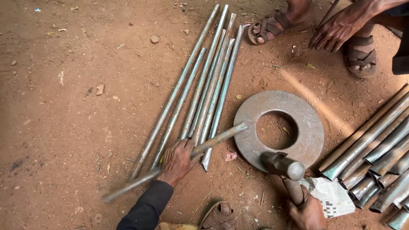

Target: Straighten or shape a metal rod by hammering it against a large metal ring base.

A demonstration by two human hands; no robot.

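Nearest at lower right, the right hand (pixel 307 213) clenches a hammer (pixel 283 167) over the steel ring (pixel 279 129), while the left hand (pixel 178 162), closed round a pipe (pixel 179 165), lays its long axis slanting up-right, tip touching the ring's left rim.

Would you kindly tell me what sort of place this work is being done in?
Probably an open-air metalworking spot on bare ground. The person's left hand holds a metal pipe with its tip on a heavy steel ring, the right hand grips a hammer, and cut pipes lie on red dirt.
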